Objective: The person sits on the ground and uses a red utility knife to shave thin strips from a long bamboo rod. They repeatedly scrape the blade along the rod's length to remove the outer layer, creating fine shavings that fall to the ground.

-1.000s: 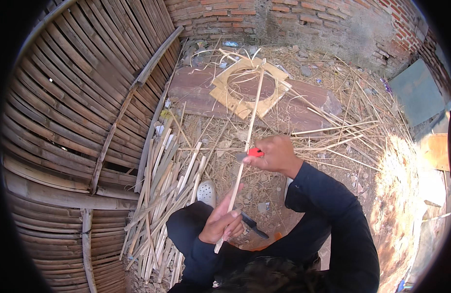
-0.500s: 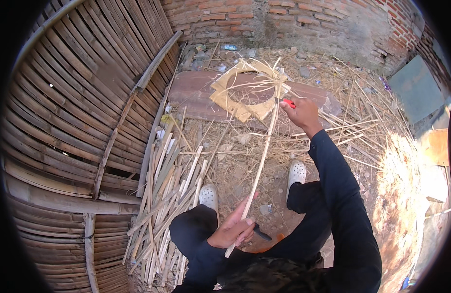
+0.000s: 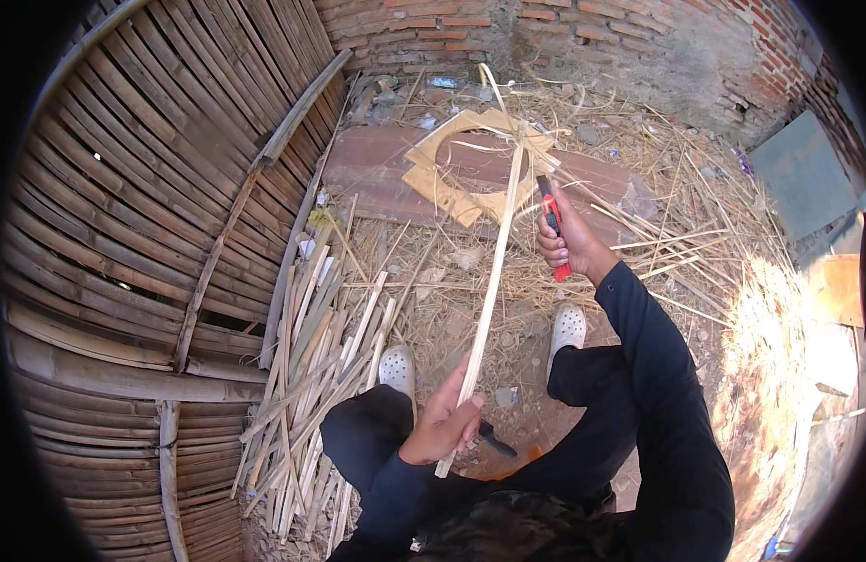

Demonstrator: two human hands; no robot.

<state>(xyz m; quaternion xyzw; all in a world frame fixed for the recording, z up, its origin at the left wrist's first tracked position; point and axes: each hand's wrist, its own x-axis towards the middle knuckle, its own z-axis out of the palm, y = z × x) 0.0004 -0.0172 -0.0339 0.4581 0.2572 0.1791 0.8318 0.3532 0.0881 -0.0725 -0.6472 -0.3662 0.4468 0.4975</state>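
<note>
My left hand (image 3: 444,423) grips the near end of a long pale bamboo strip (image 3: 494,281), which runs up and away from me over the ground. My right hand (image 3: 569,242) is stretched out beside the strip's far part and holds a red-handled knife (image 3: 553,225), its blade pointing up. My dark sleeves and trousers fill the lower middle, with two white shoes (image 3: 397,367) on the dirt.
A woven bamboo panel (image 3: 142,234) curves along the left. A pile of split bamboo sticks (image 3: 311,375) lies by my left leg. Ahead are a flat board with a hole (image 3: 470,169), scattered shavings and a brick wall (image 3: 545,28).
My right hand with the knife ran out along the strip away from me, then came back a little to the right of it. My left hand kept its hold on the near end.
</note>
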